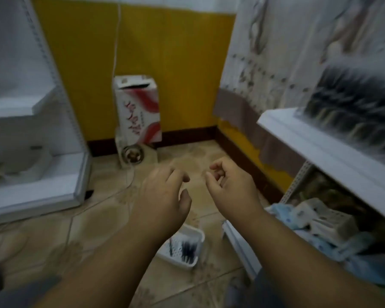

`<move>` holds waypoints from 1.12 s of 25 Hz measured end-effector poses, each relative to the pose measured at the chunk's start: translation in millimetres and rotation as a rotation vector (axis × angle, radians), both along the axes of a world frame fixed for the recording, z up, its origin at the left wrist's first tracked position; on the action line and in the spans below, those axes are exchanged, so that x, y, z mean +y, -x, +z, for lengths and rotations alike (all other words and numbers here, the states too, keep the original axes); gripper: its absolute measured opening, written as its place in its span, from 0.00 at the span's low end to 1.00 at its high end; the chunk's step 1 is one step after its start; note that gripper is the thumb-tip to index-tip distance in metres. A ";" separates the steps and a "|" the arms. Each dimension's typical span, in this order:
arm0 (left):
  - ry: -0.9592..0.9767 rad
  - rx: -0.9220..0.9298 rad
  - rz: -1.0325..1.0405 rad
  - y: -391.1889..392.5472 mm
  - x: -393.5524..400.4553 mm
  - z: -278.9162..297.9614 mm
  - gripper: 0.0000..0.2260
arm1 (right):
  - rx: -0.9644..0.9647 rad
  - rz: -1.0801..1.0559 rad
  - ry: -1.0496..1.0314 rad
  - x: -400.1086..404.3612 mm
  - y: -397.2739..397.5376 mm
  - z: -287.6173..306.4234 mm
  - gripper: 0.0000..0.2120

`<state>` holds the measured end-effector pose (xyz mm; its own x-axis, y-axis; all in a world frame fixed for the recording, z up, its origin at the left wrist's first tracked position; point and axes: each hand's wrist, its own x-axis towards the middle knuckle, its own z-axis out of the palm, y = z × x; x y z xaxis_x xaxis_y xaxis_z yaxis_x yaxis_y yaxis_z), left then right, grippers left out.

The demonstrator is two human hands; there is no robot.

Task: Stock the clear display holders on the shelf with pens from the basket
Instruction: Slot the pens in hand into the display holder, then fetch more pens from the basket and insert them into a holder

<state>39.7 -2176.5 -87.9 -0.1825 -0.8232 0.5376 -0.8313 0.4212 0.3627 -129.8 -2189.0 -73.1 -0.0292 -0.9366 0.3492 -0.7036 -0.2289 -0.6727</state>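
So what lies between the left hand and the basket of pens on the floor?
Nothing shows between them in the head view: the left hand hangs empty above the white basket, its forearm covering the basket's left part.

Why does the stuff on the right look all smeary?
In the head view, the clear display holders on the white shelf are streaked by motion blur, probably because the camera was turning. The hands, left hand and right hand, and the basket on the floor are soft too. The light is dim.
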 end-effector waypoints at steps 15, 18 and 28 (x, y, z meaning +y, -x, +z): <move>-0.995 0.201 0.240 -45.8 -146.7 -323.6 0.08 | 0.224 0.063 -0.764 -141.4 -27.6 -360.0 0.02; -1.175 0.123 0.260 -36.3 -181.3 -387.9 0.11 | 0.231 0.070 -0.828 -151.6 -17.8 -412.2 0.03; -1.380 -0.190 0.401 44.5 -197.3 -510.3 0.50 | 0.152 -0.025 -0.792 -170.6 -1.2 -457.0 0.07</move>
<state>-4.8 -2373.8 -598.2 0.2036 -0.6671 -0.7166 -0.8876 -0.4346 0.1524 -128.6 -2359.6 -530.1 -0.0588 -0.9073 -0.4165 -0.7994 0.2927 -0.5247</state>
